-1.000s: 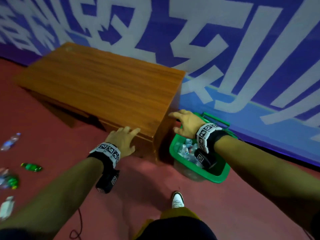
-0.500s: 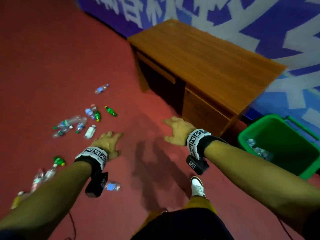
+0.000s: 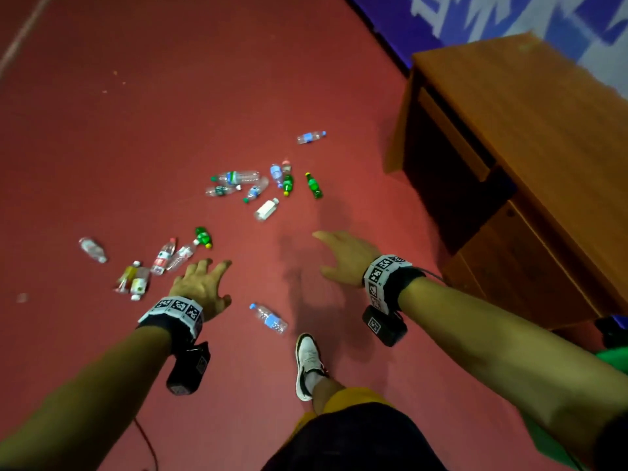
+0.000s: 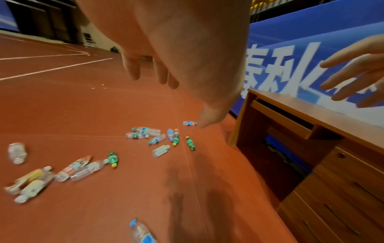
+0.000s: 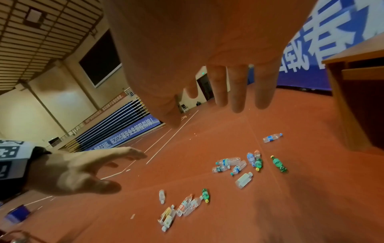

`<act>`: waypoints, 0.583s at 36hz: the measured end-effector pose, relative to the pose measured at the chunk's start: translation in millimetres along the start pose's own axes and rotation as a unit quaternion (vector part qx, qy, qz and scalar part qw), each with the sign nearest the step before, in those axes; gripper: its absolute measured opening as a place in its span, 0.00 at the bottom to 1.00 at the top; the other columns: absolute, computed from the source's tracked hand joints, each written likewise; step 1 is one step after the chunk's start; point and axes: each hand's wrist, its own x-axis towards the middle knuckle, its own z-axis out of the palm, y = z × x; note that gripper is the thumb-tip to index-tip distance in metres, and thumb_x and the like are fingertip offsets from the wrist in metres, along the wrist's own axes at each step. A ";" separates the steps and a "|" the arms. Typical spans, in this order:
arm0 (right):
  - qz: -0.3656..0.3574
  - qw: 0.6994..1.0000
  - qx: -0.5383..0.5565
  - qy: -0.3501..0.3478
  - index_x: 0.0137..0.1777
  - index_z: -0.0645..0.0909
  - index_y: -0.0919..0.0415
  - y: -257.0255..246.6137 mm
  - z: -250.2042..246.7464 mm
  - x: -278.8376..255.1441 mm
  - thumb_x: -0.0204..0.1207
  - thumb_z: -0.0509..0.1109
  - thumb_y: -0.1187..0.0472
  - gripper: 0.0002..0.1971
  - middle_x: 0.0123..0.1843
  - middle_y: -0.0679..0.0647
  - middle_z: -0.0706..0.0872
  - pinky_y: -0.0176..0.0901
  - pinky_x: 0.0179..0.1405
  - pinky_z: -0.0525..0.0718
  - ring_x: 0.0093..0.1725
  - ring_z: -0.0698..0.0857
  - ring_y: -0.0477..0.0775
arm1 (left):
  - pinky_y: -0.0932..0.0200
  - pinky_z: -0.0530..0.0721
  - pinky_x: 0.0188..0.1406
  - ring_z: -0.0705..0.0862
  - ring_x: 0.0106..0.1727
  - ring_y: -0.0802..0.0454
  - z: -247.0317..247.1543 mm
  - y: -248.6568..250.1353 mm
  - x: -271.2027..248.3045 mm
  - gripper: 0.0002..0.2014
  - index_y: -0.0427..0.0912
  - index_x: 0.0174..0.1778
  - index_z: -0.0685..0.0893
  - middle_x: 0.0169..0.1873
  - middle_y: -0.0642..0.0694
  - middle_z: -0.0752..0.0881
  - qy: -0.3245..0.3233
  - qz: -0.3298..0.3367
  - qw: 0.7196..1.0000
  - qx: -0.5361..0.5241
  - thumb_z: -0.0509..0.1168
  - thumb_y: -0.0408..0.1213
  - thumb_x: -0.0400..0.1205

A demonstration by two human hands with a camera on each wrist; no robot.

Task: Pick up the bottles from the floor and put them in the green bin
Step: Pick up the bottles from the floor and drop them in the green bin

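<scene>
Several plastic bottles lie scattered on the red floor. The nearest is a clear bottle with a blue cap [image 3: 269, 318] [image 4: 141, 231], between my two hands and close to my foot. A far cluster [image 3: 253, 186] [image 4: 158, 136] [image 5: 241, 164] holds clear and green bottles. A nearer cluster [image 3: 163, 263] [image 4: 62, 172] [image 5: 182, 205] lies at the left. My left hand [image 3: 204, 283] [image 5: 83, 169] hovers empty above the floor with fingers spread. My right hand [image 3: 343, 258] [image 4: 353, 74] is also empty with straight fingers. Only a sliver of the green bin [image 3: 615, 360] shows at the right edge.
A wooden desk [image 3: 530, 158] [image 4: 311, 139] with drawers stands at the right against a blue and white banner wall [image 3: 475, 15]. My white shoe [image 3: 307, 365] is planted near the blue-capped bottle. A thin cable [image 3: 146, 440] trails on the floor at lower left.
My view has swung left, from the green bin and desk to the bottles on the floor. Both empty hands came away from the desk and bin and now reach over the floor.
</scene>
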 end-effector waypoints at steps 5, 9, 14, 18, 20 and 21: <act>-0.020 0.999 0.020 -0.032 0.84 0.62 0.51 -30.6 5.8 69.3 0.77 0.70 0.48 0.37 0.77 0.62 0.72 0.55 0.71 0.76 0.73 0.76 0.64 | 0.35 0.66 0.80 0.60 0.83 0.38 -8.7 -43.5 31.9 0.43 0.60 0.86 0.51 0.85 0.41 0.57 0.023 -0.029 0.999 -0.012 0.67 0.57 0.79; -0.037 0.998 0.042 -0.022 0.82 0.67 0.52 -58.2 9.3 125.5 0.75 0.73 0.50 0.36 0.73 0.61 0.76 0.50 0.64 0.79 0.68 0.81 0.64 | 0.34 0.62 0.81 0.61 0.82 0.37 -23.4 -74.8 66.3 0.44 0.61 0.86 0.48 0.84 0.40 0.58 0.042 -0.028 0.999 -0.009 0.67 0.56 0.78; -0.048 0.998 0.024 -0.035 0.82 0.64 0.44 -95.7 5.1 188.3 0.76 0.71 0.46 0.35 0.78 0.56 0.71 0.52 0.67 0.77 0.74 0.76 0.61 | 0.36 0.64 0.81 0.63 0.81 0.36 -41.0 -108.2 103.3 0.43 0.60 0.85 0.48 0.83 0.39 0.61 0.043 -0.045 0.998 -0.032 0.67 0.55 0.79; -0.059 0.996 0.011 -0.069 0.83 0.61 0.43 -122.4 4.9 225.5 0.77 0.69 0.44 0.36 0.83 0.56 0.65 0.55 0.73 0.75 0.79 0.71 0.61 | 0.35 0.59 0.82 0.59 0.83 0.35 -43.8 -130.9 115.5 0.44 0.59 0.86 0.49 0.83 0.38 0.60 0.038 -0.048 0.996 -0.068 0.68 0.54 0.79; -0.065 0.994 0.007 -0.083 0.84 0.60 0.43 -137.1 4.3 239.8 0.77 0.69 0.44 0.36 0.84 0.56 0.64 0.56 0.75 0.73 0.81 0.69 0.60 | 0.34 0.56 0.83 0.55 0.84 0.35 -42.4 -144.0 115.9 0.43 0.58 0.86 0.52 0.83 0.38 0.59 0.033 -0.049 0.995 -0.080 0.69 0.53 0.79; -0.070 0.994 0.003 -0.088 0.84 0.60 0.43 -145.6 3.2 246.6 0.77 0.69 0.44 0.36 0.84 0.56 0.63 0.56 0.75 0.73 0.81 0.69 0.60 | 0.35 0.57 0.83 0.54 0.85 0.36 -41.7 -152.5 116.0 0.43 0.58 0.86 0.52 0.84 0.39 0.58 0.028 -0.051 0.995 -0.085 0.69 0.53 0.79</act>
